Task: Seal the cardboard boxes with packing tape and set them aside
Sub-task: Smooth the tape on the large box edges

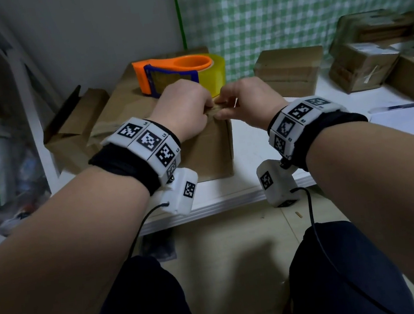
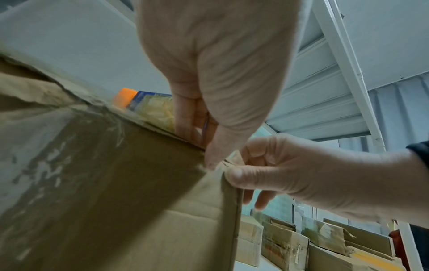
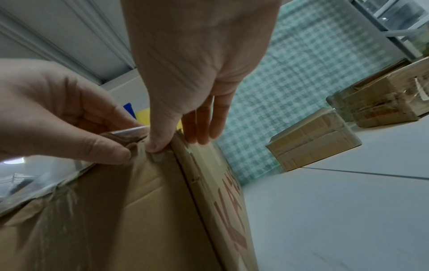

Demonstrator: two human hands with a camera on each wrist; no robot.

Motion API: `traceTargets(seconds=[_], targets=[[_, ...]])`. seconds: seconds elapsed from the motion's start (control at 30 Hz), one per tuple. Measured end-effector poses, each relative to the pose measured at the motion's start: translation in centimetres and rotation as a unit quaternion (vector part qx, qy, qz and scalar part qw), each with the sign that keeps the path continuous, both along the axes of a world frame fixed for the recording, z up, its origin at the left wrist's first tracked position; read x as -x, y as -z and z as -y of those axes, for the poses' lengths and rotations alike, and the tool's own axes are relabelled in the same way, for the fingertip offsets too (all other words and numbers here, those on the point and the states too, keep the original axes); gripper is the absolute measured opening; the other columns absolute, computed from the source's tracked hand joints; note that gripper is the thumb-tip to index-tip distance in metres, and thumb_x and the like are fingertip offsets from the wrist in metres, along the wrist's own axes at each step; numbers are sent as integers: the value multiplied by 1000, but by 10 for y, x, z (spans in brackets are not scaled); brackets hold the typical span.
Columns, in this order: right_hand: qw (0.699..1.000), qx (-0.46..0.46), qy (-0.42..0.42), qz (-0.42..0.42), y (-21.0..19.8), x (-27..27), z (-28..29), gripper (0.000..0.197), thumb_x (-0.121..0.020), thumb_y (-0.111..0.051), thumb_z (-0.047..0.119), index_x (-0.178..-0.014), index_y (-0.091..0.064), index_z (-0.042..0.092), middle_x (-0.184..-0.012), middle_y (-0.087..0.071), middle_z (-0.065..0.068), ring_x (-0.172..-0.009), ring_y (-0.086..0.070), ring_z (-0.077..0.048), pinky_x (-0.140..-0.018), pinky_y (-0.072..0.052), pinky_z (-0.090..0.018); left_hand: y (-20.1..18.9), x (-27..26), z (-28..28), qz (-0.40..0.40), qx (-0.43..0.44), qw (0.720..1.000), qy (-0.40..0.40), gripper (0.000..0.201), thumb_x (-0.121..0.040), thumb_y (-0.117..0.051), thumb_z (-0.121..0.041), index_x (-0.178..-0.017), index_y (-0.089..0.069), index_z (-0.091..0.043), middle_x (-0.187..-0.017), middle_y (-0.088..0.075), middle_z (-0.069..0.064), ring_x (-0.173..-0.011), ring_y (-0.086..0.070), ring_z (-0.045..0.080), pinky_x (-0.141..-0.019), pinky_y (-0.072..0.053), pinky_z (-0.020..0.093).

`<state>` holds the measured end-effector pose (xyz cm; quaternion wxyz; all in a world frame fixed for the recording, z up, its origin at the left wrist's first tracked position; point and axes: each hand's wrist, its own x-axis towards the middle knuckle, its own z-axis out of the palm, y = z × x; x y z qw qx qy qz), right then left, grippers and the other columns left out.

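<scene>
Head view looks down at both wrists; wrist views look up close, sharing the box corner.

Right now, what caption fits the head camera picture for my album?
Both hands, left hand and right hand, pinch tape at the cardboard box corner, tape dispenser behind.

The left hand reaches down over the cardboard box, thumb pressing its top corner. The right hand pinches that corner from the side. An orange-and-blue tape dispenser sits behind; taped boxes lie beyond.
</scene>
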<state>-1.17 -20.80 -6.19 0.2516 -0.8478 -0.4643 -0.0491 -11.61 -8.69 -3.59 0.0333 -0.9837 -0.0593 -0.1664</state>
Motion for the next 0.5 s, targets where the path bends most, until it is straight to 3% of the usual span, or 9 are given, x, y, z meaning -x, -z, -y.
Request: traceTargets(seconds=[0.13, 0.23, 0.37, 0.43, 0.5], targets=[[1000, 20, 7, 23, -3, 2, 1, 33, -87, -65, 39, -110, -68, 17, -106, -68, -7, -98, -62, -25, -82, -50, -36, 3, -1, 3, 26, -7, 1000, 4, 27, -89, -53, -15, -110, -70, -18, -104, -69, 7, -102, -59, 27, -79, -43, 33], [994, 56, 12, 97, -8, 2, 4, 33, -89, -58, 45, -111, -69, 22, -109, -64, -4, -103, -58, -25, -76, -49, -36, 0, -3, 8, 20, -14, 1000, -2, 27, -89, -51, -13, -105, -72, -18, -98, -69, 7, -98, -60, 28, -72, -38, 31], [983, 39, -3, 182, -10, 6, 11, 26, -89, -61, 36, -101, -71, 15, -107, -61, -8, -105, -53, -30, -74, -49, -41, -3, -8, 19, 10, -33, 999, -25, 20, -88, -50, -12, -90, -70, -10, -74, -52, 3, -86, -59, 30, -63, -33, 33], [981, 28, -9, 191, -9, 5, 14, 21, -88, -63, 30, -100, -72, 15, -105, -62, -10, -103, -55, -33, -73, -50, -44, -4, -12, 27, 9, -38, 999, -28, 17, -88, -48, -11, -85, -65, -9, -72, -46, 5, -85, -57, 31, -63, -32, 33], [981, 22, -10, 194, -9, 3, 18, 19, -88, -62, 27, -98, -73, 16, -103, -63, -11, -100, -57, -35, -71, -50, -44, -4, -17, 34, 10, -45, 999, -21, 17, -88, -47, -11, -86, -64, -9, -77, -53, 9, -88, -58, 34, -63, -33, 34]])
